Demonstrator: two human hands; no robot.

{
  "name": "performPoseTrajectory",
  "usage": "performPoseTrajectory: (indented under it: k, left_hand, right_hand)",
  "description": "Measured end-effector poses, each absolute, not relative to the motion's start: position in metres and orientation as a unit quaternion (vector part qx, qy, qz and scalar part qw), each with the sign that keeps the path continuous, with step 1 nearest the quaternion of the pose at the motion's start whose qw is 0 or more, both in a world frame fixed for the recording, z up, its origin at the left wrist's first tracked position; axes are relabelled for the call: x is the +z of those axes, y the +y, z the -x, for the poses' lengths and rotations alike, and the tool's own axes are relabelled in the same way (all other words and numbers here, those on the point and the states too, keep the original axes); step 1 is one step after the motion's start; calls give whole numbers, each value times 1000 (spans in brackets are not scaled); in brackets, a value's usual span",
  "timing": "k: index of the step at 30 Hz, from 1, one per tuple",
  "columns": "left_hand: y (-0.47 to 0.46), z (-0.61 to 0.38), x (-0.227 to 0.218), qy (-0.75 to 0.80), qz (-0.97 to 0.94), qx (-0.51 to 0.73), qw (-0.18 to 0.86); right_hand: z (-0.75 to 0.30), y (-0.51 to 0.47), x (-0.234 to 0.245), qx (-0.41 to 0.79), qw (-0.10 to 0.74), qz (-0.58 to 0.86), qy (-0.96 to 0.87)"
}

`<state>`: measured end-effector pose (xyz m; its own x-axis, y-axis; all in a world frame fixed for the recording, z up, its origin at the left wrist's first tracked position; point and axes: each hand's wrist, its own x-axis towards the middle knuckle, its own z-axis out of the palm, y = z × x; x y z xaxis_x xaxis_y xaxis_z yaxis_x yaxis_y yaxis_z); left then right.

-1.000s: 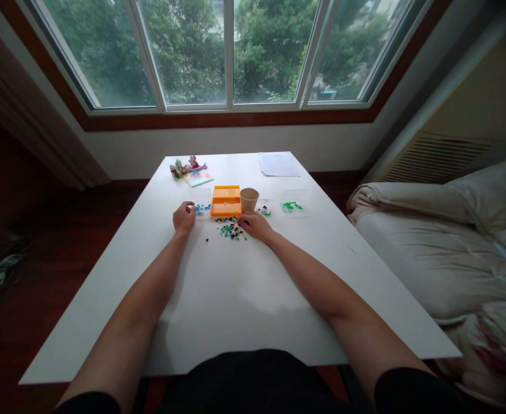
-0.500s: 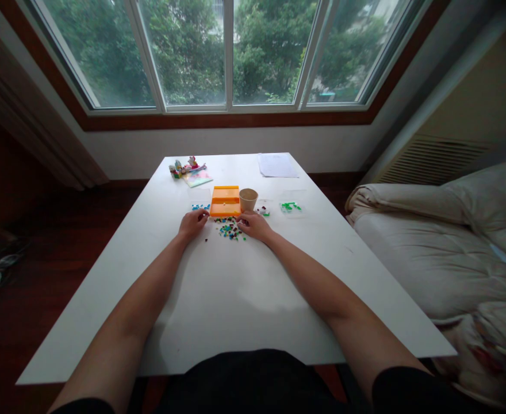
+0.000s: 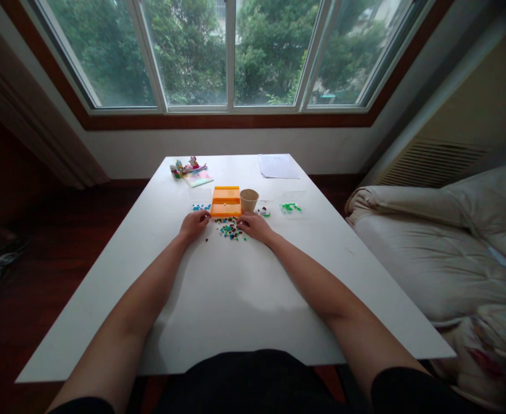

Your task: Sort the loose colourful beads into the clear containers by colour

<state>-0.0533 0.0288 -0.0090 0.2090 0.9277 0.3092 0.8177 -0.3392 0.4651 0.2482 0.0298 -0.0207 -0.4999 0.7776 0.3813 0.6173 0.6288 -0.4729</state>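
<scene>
A loose pile of tiny coloured pieces (image 3: 230, 232), blue, green, yellow and dark, lies on the white table (image 3: 236, 293). Behind it is an opened orange plastic box (image 3: 226, 194). My left hand (image 3: 195, 224) rests left of the pile with curled fingers, by the box's front left corner. Whatever its fingertips hold, if anything, is too small to see. At the pile's right edge, the fingers of my right hand (image 3: 256, 226) are pinched together, their tips among the pieces; what is in them cannot be made out. A brown paper cup (image 3: 249, 200) stands just behind my right hand.
A clear tray of blue pieces (image 3: 201, 207) sits left of the orange box. To the right are a clear tray with dark and green pieces (image 3: 263, 211) and another with green pieces (image 3: 291, 207). Small figurines (image 3: 186, 167) and paper sheets (image 3: 279, 166) lie farther back.
The view has shifted very slightly. Both hands keep almost the same place and pose, and the pile looks the same.
</scene>
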Motion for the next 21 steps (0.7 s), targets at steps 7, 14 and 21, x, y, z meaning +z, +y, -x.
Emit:
performPoseTrajectory:
  k: [7, 14, 21]
  left_hand:
    - [20, 41, -11, 531, -807, 243, 89]
    - [16, 34, -10, 527, -819, 211, 81]
    - [15, 32, -6, 531, -820, 200, 77]
  right_hand:
    - [-248, 29, -19, 151, 285, 414, -851]
    - [-248, 26, -16, 145, 271, 397, -865]
    - [-249, 27, -18, 138, 269, 395, -867]
